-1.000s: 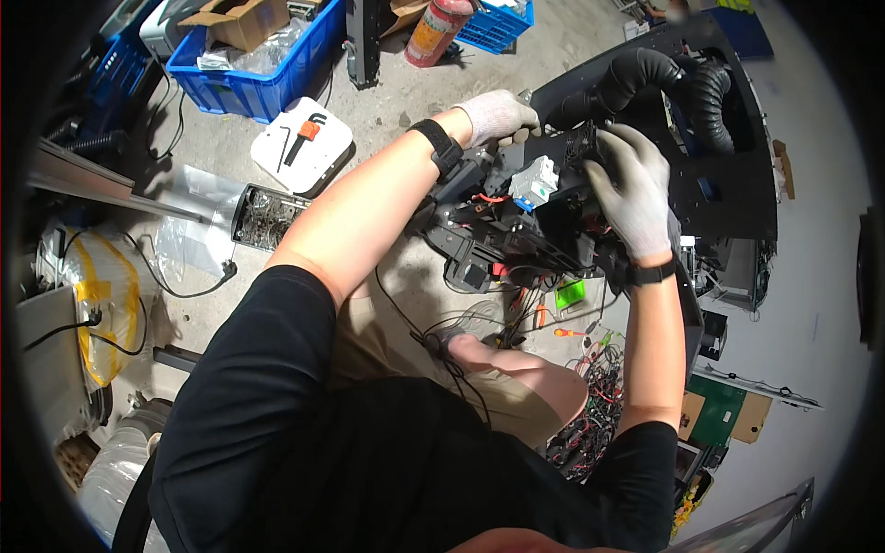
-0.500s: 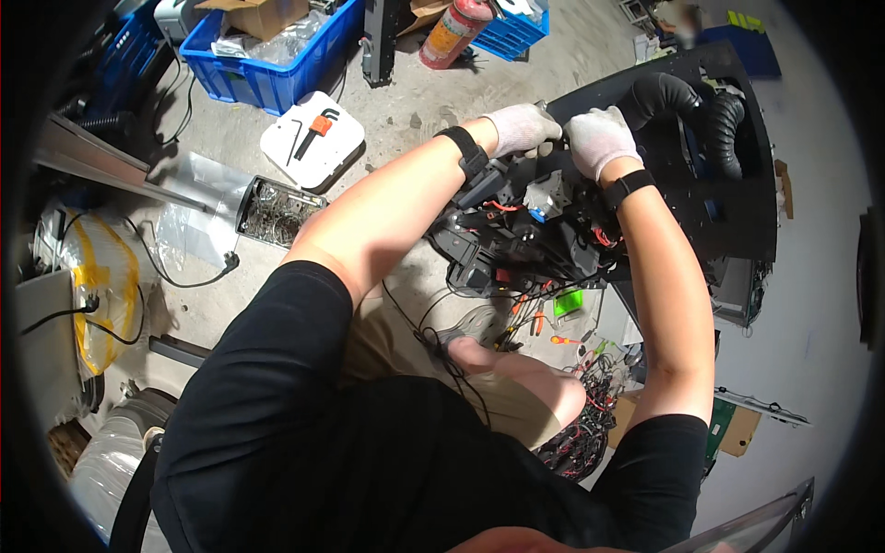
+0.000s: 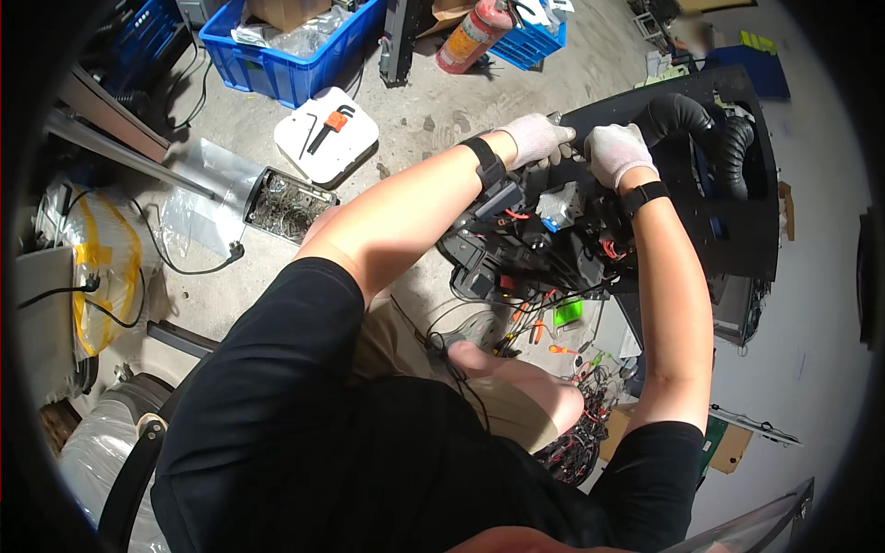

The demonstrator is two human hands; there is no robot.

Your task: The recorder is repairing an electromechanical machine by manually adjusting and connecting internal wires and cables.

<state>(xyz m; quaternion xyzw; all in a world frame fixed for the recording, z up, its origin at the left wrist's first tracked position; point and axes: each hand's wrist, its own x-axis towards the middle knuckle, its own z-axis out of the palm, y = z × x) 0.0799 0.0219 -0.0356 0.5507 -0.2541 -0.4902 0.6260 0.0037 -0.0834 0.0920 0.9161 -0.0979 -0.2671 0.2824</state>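
Note:
Both my hands wear pale knitted gloves and meet at the far left edge of a black machine (image 3: 590, 249) with wiring and grey parts inside. My left hand (image 3: 539, 140) has its fingers curled at that edge; a small dark tip shows by its knuckles, and what it grips is hidden. Right beside it, my right hand (image 3: 619, 152) is closed in a fist over the machine's edge, its fingertips turned out of sight. Below the hands sits a silver metal block (image 3: 559, 205) with a blue piece. Black ribbed hoses (image 3: 678, 118) run across the machine's black panel (image 3: 751, 230).
On the floor at left are a white stool-like pad (image 3: 346, 157) holding hex keys, an open tray of screws (image 3: 286, 205) and a blue crate (image 3: 295, 78). A red fire extinguisher (image 3: 470, 41) stands beyond. Pliers, a green box (image 3: 568, 311) and tangled cables (image 3: 581, 442) lie near my foot.
The view has shifted slightly, so the scene sits a little lower and further right. Both hands stay at the machine's edge, closed, with only small movement.

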